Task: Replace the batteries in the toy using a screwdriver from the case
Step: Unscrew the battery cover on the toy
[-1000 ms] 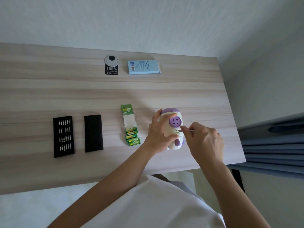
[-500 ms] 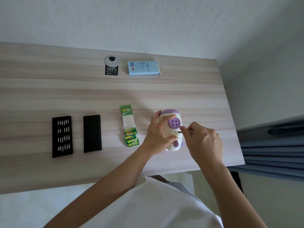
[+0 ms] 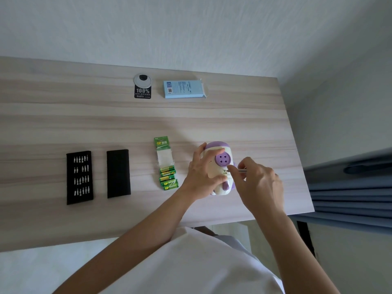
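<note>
Right of centre, the left hand [image 3: 203, 176] gripped the purple-and-cream toy [image 3: 222, 159] on the desk [image 3: 233, 115]. The right hand [image 3: 261, 185] pinched a slim screwdriver [image 3: 242, 170], its tip against the toy's body. Probably midway: the GP batteries [image 3: 168, 176] lay just left, the open bit case [image 3: 79, 177] far left.

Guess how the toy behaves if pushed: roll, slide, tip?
Likely rolls: the toy has a rounded body and is lying down. Probably slips on the smooth table, which may be why the left hand holds it against the screwdriver. Looks like rigid plastic, so likely stiff and light.
</note>
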